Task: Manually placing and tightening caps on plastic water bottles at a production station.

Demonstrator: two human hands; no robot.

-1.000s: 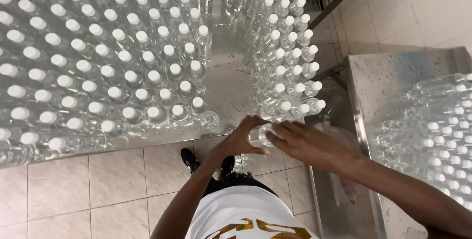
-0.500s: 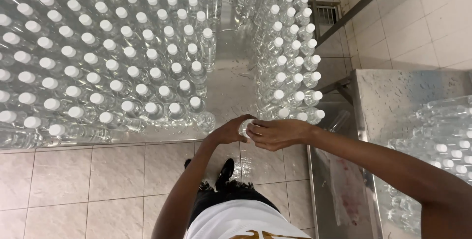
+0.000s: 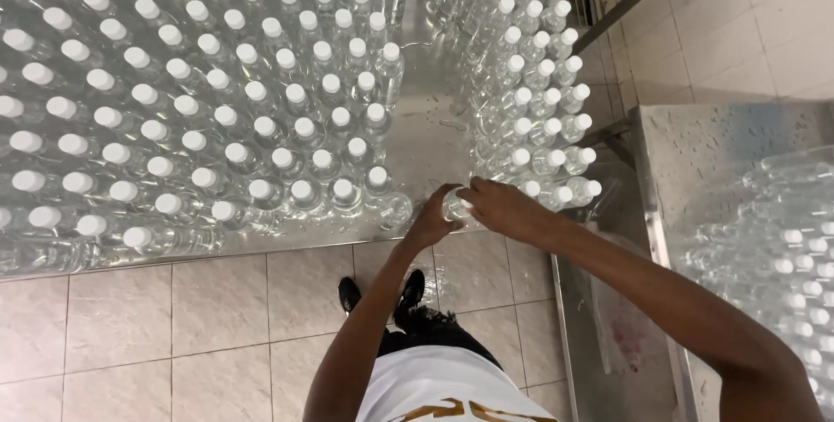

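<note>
A clear plastic bottle with a white cap stands at the front edge of a steel table. My left hand wraps its side and my right hand covers its cap from the right. The bottle sits in the gap between two blocks of like bottles: a large block on the left and a narrower block on the right. My fingers hide most of the held bottle.
A second steel table at the right carries bottles lying on their sides. A plastic bag hangs below it. Beige floor tiles and my black shoes lie beneath the table edge.
Both hands have moved the bottle up from in front of the table edge onto the steel surface, into the gap between the two blocks.
</note>
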